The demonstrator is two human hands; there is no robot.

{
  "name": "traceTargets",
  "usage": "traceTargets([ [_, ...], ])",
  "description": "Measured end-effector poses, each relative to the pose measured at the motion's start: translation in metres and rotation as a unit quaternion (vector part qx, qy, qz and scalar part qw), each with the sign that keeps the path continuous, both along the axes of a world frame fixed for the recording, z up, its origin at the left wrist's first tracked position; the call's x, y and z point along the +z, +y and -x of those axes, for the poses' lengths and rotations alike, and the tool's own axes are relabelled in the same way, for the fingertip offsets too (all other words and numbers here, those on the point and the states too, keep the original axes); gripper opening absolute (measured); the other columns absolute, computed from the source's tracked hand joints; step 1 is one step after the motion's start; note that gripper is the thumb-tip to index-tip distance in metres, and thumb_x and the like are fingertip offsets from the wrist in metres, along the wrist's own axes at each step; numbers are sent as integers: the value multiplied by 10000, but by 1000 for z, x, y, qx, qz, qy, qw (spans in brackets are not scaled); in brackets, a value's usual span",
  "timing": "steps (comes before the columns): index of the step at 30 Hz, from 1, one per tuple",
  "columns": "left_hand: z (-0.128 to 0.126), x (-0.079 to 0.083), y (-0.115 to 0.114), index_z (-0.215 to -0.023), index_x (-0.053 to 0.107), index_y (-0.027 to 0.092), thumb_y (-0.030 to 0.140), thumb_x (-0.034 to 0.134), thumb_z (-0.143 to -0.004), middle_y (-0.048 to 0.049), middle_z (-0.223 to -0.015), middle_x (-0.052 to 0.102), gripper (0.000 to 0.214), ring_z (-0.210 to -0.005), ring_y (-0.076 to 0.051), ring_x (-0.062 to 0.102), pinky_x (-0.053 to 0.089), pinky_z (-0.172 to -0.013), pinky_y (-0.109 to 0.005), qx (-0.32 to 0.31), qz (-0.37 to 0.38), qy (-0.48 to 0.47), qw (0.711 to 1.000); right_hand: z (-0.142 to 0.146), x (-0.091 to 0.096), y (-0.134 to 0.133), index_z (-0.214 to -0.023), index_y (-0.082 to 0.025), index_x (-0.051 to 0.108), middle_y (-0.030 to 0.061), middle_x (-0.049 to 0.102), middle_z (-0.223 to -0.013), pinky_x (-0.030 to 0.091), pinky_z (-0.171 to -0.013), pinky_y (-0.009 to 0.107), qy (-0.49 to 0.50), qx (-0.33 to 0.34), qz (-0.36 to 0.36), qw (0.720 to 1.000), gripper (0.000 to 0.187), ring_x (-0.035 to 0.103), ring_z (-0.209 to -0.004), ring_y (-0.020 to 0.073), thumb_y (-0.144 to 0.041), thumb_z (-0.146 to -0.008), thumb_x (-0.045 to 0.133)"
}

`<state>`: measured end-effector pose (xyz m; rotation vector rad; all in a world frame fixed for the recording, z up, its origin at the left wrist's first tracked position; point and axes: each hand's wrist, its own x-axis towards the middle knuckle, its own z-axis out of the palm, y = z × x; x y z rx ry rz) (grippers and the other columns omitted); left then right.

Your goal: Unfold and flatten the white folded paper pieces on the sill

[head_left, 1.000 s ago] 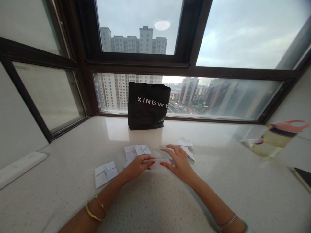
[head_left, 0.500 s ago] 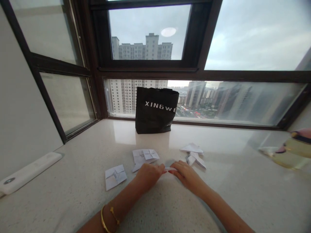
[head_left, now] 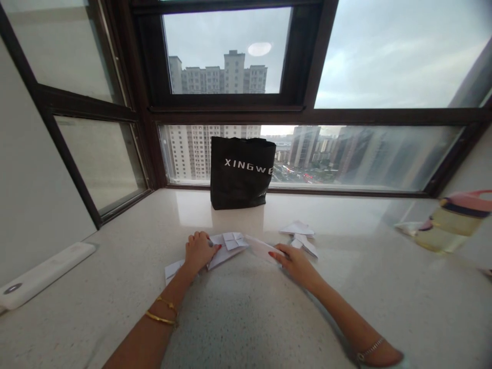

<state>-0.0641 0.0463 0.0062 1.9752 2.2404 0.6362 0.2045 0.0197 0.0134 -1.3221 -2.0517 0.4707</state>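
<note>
My right hand (head_left: 294, 261) pinches a thin white folded paper (head_left: 262, 248) at its right end, thumb below, and the paper points left. My left hand (head_left: 200, 252) is curled over the left end of another folded paper piece (head_left: 233, 242), its thumb pressed on it; that piece carries smaller folded flaps on top. Under my left wrist a third folded paper (head_left: 172, 270) is partly covered. Just beyond my right hand lie two more folded papers, a triangular one (head_left: 299, 228) and a crossed one (head_left: 305, 244).
A black paper bag (head_left: 242, 174) stands at the back by the window. At right is a bottle with a pink lid (head_left: 453, 223). A long white bar-shaped device (head_left: 48, 275) lies at the left of the speckled white countertop (head_left: 246, 328).
My hands have moved apart. The left went left onto the folded paper piece; the right keeps the thin paper. The view has shifted slightly right, showing more of the bottle.
</note>
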Motion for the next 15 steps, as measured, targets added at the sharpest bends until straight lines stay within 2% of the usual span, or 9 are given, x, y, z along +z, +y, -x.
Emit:
traceTargets([
  [3,1,2,1,-934,491,176,282,532,-729,-57,-879,603,234,-856,-195,556,382,-709,-275,-21,11,-42,999,7,-1,-3,-649,-185,572,-5,561,-589,333,-533,243,31,19,13,999,279,492,-558,141,-396,-773,439],
  [7,-3,12,-4,-1021,454,181,213,482,-755,-81,-1007,556,270,-951,-217,511,361,-767,-315,15,-69,10,997,11,-1,-4,-637,-186,554,-18,529,-557,325,-507,237,60,12,31,998,282,475,-526,133,-409,-767,440],
  [9,-6,14,-7,-962,498,182,280,476,-763,-84,-979,559,222,-965,-244,495,355,-781,-341,-3,-92,47,995,10,-2,-3,-637,-186,550,-19,522,-553,325,-502,237,66,7,36,997,284,472,-519,132,-413,-766,437],
  [12,-14,8,-10,-854,555,178,466,540,-683,-93,-915,575,335,-950,-280,498,366,-769,-354,-80,-36,54,995,10,-2,-3,-643,-184,563,-13,536,-563,331,-511,242,74,-4,29,997,279,481,-530,137,-410,-757,446],
  [15,-17,0,-9,-788,583,161,543,583,-593,-113,-905,586,429,-924,-297,515,377,-748,-351,-120,10,26,992,10,-4,-2,-631,-181,567,-12,539,-558,331,-505,243,81,-9,29,996,281,479,-522,135,-411,-746,455],
])
